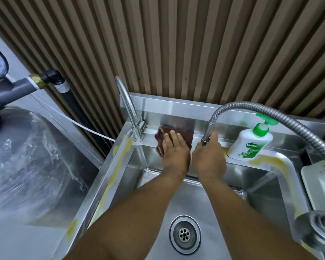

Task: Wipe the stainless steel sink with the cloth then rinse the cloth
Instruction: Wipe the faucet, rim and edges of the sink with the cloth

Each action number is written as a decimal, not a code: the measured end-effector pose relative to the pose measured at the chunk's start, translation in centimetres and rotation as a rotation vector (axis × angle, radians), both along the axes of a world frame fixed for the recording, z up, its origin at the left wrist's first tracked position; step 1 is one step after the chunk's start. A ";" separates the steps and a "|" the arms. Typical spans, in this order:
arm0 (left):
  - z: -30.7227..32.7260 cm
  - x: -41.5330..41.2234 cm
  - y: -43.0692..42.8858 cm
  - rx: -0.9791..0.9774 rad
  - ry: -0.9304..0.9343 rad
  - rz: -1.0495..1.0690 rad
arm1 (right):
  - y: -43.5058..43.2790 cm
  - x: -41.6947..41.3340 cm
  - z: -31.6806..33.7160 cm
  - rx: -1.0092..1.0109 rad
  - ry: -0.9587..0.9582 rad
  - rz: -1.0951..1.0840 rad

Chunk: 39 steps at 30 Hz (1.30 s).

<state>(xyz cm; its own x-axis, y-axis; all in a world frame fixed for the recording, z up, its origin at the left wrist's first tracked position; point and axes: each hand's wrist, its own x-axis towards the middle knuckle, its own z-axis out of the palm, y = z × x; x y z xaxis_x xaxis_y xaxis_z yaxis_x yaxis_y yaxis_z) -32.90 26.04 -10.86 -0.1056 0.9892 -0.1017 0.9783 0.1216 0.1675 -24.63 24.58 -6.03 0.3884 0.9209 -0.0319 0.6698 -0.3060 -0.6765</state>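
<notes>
A dark brown cloth [184,135] lies on the back ledge of the stainless steel sink [154,113], against its low backsplash. My left hand [174,151] presses flat on the cloth with straight fingers. Just to its right, my right hand [208,156] grips the nozzle end of the flexible metal hose faucet [207,132] and holds it over the ledge. The basin drain [185,234] shows between my forearms. Yellow stains [127,145] run along the sink's left and right rims.
A fixed gooseneck tap [129,107] stands at the back left corner of the sink. A white soap pump bottle with a green top [250,145] sits on the back right ledge. A white tray [319,181] lies at the right, plastic-wrapped steel at the left.
</notes>
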 end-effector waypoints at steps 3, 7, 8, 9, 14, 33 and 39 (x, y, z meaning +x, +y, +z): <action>-0.4 0.5 -1.0 0.017 -0.013 -0.153 | -0.1 -0.1 0.1 -0.016 -0.006 0.003; -0.6 -2.6 -1.0 0.027 0.140 -0.173 | -0.2 -0.3 0.1 -0.013 -0.013 -0.007; -0.5 -3.6 -0.8 -0.006 0.167 -0.133 | -0.2 -0.2 0.1 -0.012 -0.013 -0.007; -0.3 -4.7 -0.5 -0.052 0.185 -0.075 | -0.3 -0.2 0.1 -0.014 -0.009 -0.005; 0.4 -6.1 1.2 -0.147 0.167 0.060 | -0.2 -0.2 0.1 -0.018 0.004 -0.023; -3.0 -1.8 0.0 0.204 0.100 -0.303 | 0.1 -0.3 -0.5 0.012 0.010 -0.018; -3.3 -5.3 -0.5 0.371 0.056 -0.566 | 0.0 0.0 -0.7 0.031 0.005 -0.008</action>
<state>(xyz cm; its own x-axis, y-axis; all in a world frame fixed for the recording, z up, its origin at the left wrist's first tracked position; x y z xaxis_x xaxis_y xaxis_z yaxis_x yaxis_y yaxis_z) -38.16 25.57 -14.16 0.4440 0.8617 0.2458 0.8826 -0.4679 0.0460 -24.68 24.60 -6.78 0.3956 0.9184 -0.0051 0.6640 -0.2899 -0.6892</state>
